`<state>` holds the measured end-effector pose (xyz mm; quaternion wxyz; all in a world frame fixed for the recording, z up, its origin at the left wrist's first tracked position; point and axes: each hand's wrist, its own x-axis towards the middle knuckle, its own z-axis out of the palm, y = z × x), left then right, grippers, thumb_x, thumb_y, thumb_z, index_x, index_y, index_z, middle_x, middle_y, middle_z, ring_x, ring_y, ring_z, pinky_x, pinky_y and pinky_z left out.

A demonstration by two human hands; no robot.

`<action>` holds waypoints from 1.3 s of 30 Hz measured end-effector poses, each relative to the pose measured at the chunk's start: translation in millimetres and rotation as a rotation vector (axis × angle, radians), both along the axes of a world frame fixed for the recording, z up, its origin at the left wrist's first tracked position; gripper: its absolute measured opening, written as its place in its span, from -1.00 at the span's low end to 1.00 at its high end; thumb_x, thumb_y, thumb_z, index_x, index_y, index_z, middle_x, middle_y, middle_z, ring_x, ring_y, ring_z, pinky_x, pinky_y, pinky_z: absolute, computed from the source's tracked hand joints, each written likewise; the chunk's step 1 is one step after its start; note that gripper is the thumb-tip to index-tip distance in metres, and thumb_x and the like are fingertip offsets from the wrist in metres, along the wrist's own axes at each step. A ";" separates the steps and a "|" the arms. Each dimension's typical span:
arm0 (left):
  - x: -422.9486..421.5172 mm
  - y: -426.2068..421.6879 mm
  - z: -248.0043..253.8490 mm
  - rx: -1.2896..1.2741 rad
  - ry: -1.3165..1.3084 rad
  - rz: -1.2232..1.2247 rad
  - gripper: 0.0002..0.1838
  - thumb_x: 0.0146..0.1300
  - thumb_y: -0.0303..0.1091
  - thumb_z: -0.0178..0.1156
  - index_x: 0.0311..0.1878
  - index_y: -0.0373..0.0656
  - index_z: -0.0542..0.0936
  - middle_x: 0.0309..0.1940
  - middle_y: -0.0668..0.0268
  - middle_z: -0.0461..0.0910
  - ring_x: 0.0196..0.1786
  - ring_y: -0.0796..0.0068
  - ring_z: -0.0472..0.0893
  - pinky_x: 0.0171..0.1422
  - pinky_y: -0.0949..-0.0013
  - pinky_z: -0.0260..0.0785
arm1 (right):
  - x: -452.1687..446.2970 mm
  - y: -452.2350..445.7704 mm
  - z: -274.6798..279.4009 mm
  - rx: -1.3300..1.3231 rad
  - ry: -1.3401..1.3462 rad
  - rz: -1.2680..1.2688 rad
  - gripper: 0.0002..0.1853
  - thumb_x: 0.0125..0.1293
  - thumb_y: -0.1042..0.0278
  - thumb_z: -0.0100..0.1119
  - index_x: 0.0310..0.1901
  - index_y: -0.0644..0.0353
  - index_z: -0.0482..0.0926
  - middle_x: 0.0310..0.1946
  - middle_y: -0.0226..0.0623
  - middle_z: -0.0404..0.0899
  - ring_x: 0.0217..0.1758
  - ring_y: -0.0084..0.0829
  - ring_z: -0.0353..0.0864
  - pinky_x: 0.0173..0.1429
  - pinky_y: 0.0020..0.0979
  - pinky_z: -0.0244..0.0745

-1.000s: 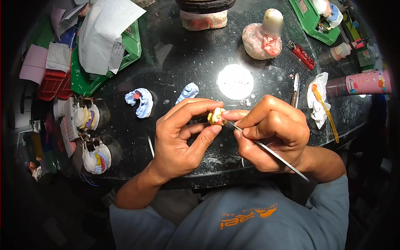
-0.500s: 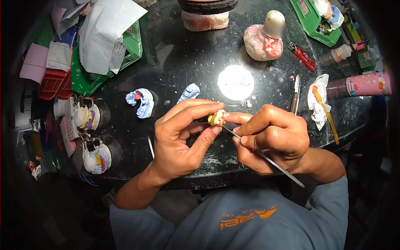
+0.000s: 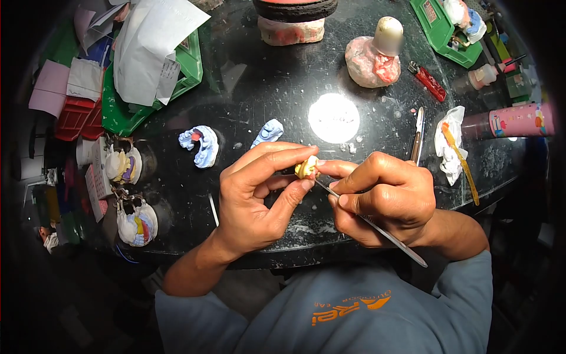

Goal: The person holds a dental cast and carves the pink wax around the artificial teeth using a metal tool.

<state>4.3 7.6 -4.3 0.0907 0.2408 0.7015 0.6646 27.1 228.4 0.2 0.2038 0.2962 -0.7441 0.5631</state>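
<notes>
Between the thumb and fingers of my left hand (image 3: 256,197) is a small yellow-and-white dental piece (image 3: 306,167), partly covered by the fingertips. My right hand (image 3: 389,200) grips a thin metal carving tool (image 3: 389,237) like a pen. Its tip meets the lower right side of the piece, and my right index fingertip touches the piece's right edge. Just beyond my left hand lies a short blue dental model section (image 3: 268,132). A blue horseshoe-shaped dental model (image 3: 200,146) rests farther left.
Two dental models on articulators (image 3: 137,224) stand at left, below a paper-filled green tray (image 3: 127,115). A lamp with a white cap (image 3: 388,36), a red lighter (image 3: 427,81), a wooden-handled knife (image 3: 418,135) and crumpled tissue (image 3: 450,154) with an amber strip lie right.
My right hand and the carving tool have shifted very slightly, with the tool's rear end moving a little left. My left hand keeps its hold on the dental piece.
</notes>
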 end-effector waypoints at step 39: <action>-0.8 0.5 3.9 0.160 -0.425 0.072 -0.63 0.39 -0.52 0.47 0.12 -0.38 0.51 -0.07 0.14 0.67 -0.12 0.51 0.74 0.00 0.42 0.75 | -3.4 0.1 6.5 -0.236 -0.123 0.120 -0.87 -0.02 0.78 0.29 -0.48 0.36 0.59 -0.52 -0.20 0.64 -0.47 -0.44 0.68 0.04 -0.14 0.89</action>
